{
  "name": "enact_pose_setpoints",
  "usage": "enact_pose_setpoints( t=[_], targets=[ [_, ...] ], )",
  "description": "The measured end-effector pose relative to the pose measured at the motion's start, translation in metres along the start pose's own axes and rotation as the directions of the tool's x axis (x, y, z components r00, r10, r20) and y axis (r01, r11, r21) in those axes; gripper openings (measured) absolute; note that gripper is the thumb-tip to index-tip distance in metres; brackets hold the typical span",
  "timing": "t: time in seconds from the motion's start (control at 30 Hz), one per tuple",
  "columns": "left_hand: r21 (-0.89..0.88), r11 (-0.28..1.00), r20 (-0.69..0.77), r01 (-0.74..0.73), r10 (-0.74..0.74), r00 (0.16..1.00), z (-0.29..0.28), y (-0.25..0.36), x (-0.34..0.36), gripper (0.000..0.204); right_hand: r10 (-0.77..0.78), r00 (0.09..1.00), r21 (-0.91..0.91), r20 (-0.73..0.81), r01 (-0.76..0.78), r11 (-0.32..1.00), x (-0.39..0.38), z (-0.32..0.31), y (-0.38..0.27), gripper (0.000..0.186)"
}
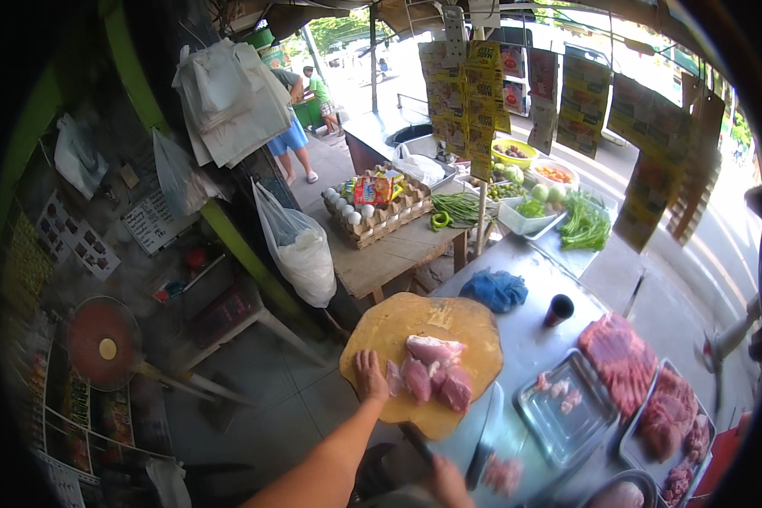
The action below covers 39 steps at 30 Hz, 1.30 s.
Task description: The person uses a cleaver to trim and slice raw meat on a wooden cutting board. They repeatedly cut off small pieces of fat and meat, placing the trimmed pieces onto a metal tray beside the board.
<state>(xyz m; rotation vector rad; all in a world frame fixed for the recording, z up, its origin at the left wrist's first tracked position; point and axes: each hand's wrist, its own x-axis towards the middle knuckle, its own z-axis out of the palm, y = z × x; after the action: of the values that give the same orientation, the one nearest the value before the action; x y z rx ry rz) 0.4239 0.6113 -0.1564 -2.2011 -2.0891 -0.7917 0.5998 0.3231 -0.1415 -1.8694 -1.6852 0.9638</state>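
Note:
My left hand (369, 376) rests with fingers apart on a round wooden chopping board (381, 322), beside several pieces of raw pink meat (436, 372). My right hand (449, 481) is low at the bottom edge, smeared by motion, just below the board, so its fingers and anything in them are unclear. To its right lie small blurred meat scraps (501, 474) on the steel table (483, 279). Further right are a metal tray (542, 427) with a few scraps, a slab of ribbed meat (618, 356) and another tray with larger cuts (669, 411).
A blue plastic bag (491, 290) and dark cup (559, 310) sit behind the board. Beyond are an egg tray (377, 224), vegetables (584, 220) and hanging packets (483, 102). A fan (102, 343) stands left. Two people (292, 144) are outside near the street.

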Motion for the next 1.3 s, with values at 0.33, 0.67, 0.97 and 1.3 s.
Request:
enact_pose_setpoints(
  t=[0.33,0.67,0.97,1.3],
  targets=[
    [-0.082,0.996,0.077,0.037,-0.030,0.997,-0.003,0.004,0.006,0.057,0.087,0.979,0.019,0.187,-0.092,0.996,0.050,0.010,-0.033,0.037],
    [-0.178,0.983,0.181,0.040,-0.008,0.984,-0.015,-0.005,0.006,0.050,0.209,0.974,0.062,0.091,-0.215,0.975,0.077,0.023,-0.035,0.013],
    [-0.180,0.959,0.199,-0.217,0.252,0.947,-0.032,-0.025,0.002,0.056,0.153,0.981,0.071,0.119,-0.162,0.984,0.080,-0.019,-0.054,0.026],
    [-0.241,0.921,0.143,-0.305,0.345,0.928,-0.038,-0.031,0.000,0.046,0.051,0.998,0.047,-0.042,-0.049,0.998,0.078,0.010,-0.042,0.026]
  ],
)
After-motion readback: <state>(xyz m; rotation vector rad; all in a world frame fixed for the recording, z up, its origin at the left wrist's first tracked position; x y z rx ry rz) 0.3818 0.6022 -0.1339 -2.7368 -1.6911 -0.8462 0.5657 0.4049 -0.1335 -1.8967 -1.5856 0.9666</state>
